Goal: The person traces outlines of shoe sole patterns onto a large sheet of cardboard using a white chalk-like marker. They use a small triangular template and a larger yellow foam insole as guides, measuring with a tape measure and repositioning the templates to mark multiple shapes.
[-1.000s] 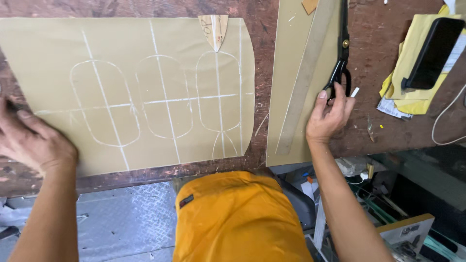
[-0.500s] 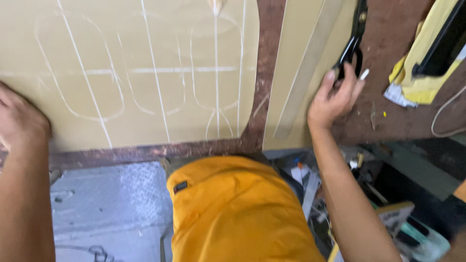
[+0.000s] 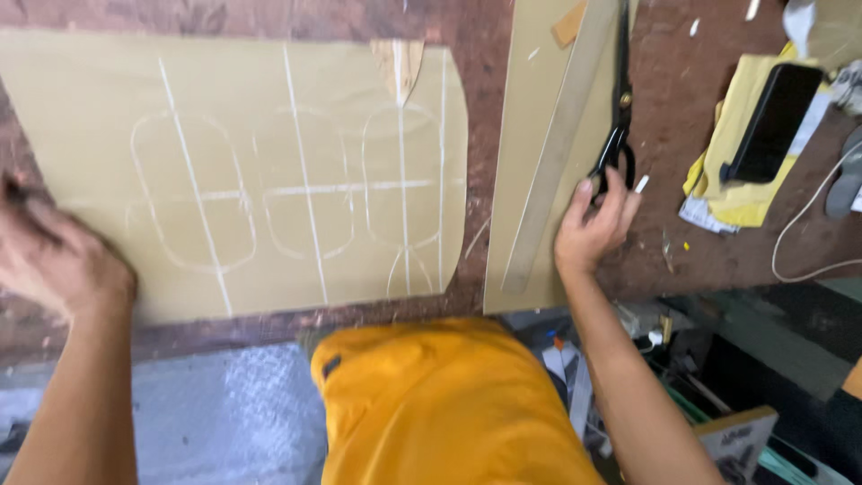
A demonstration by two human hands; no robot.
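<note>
Here, the scene was laid out as follows.

Workbench: a worn reddish-brown tabletop (image 3: 709, 251) was seen from above, its near edge running across the middle of the view.

Marked sheet: a large tan sheet (image 3: 81, 99) was spread flat over the left half of the tabletop, reaching close to the near edge; three rounded oblong outlines crossed by straight chalk lines were drawn on it.

Second sheet: a narrower tan sheet (image 3: 530, 117) was laid just right of the first, with a strip of bare bench showing between them.

Ruler: a long pale straightedge (image 3: 561, 144) was rested slantwise on the second sheet, its lower end near the near edge.

Scissors: black scissors (image 3: 620, 108) were laid beside the ruler, blades pointing toward the far edge and handles toward the near edge.

Right hand: the right hand (image 3: 593, 229) was placed at the scissor handles, fingertips touching the loops; whether the handles were actually gripped could not be told.

Left hand: the left hand (image 3: 54, 256) was pressed on the marked sheet's left end, blurred, so its grip could not be told.

Far right: a dark phone (image 3: 770, 121) was rested on yellow cloth (image 3: 732, 202), with a white cable (image 3: 808, 220) curving beside it.
</note>
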